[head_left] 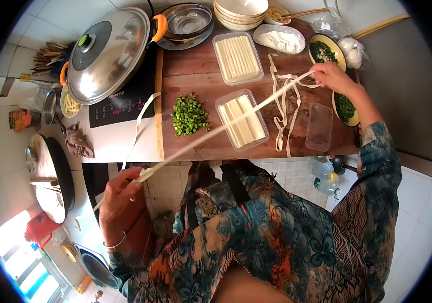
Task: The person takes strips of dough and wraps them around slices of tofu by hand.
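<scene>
The wooden desk (188, 81) bears chopped greens (189, 116) nearer the left hand (121, 194), two plastic tubs (253, 145) (245, 82) midway across, loose dough strips (298, 101) and a clear plastic lid (319, 127) nearer the right hand (334, 81).

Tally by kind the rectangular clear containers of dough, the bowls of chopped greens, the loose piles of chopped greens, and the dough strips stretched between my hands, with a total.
Clear containers of dough: 2
Bowls of chopped greens: 2
Loose pile of chopped greens: 1
Stretched dough strip: 1
Total: 6
</scene>
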Tool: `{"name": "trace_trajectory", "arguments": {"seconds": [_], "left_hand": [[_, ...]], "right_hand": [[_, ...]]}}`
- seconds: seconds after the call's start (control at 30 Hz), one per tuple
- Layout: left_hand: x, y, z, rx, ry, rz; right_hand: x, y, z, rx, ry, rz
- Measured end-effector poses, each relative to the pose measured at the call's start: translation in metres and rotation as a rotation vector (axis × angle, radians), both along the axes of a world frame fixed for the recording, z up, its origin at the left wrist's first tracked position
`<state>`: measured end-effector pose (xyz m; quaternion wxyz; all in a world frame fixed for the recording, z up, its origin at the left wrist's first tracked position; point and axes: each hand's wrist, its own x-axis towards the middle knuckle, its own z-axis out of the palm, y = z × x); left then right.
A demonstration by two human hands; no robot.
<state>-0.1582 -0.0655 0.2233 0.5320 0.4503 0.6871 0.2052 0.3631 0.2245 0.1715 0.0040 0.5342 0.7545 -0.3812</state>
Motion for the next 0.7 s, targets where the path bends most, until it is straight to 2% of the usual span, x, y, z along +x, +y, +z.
{"name": "trace_trajectory", "arguments": {"seconds": [0.07, 0.1, 0.17, 0.23, 0.3, 0.37, 0.47, 0.57, 0.6, 0.63, 0.7], "left_hand": [[-0.01, -0.007, 0.004, 0.044, -0.009, 0.121], [-0.011, -0.01, 0.006, 0.071, 0.041, 0.147], [-0.015, -0.018, 0.013, 0.13, 0.152, 0.21], [-0.03, -0.031, 0.005, 0.159, 0.319, 0.122], [-0.049, -0.047, -0.001, 0.176, 0.548, 0.001], [-0.039, -0.045, 0.011, 0.136, 0.48, 0.154], [-0.033, -0.04, 0.032, 0.2, 0.394, 0.303], [-0.031, -0.043, 0.051, 0.276, 0.222, 0.469], [-0.034, -0.047, 0.056, 0.29, 0.21, 0.513], [-0.035, -0.049, 0.06, 0.308, 0.198, 0.561], [-0.024, -0.055, 0.062, 0.279, 0.367, 0.593]], "right_hand": [[0.003, 0.003, 0.018, 0.001, 0.134, -0.144], [0.004, 0.005, 0.029, 0.023, 0.24, -0.223], [0.0, -0.002, 0.055, 0.084, 0.286, -0.301], [0.007, 0.0, 0.068, 0.097, 0.32, -0.336], [0.004, 0.002, 0.08, 0.199, 0.457, -0.544], [0.012, 0.01, 0.075, 0.136, 0.094, -0.32], [-0.003, 0.012, 0.081, 0.134, 0.422, -0.352], [-0.003, 0.041, 0.054, 0.217, 0.302, -0.107], [-0.022, 0.033, 0.053, 0.139, 0.317, -0.09], [-0.053, 0.016, 0.076, 0.113, 0.242, -0.041], [-0.097, 0.0, 0.096, 0.076, 0.317, 0.056]]}}
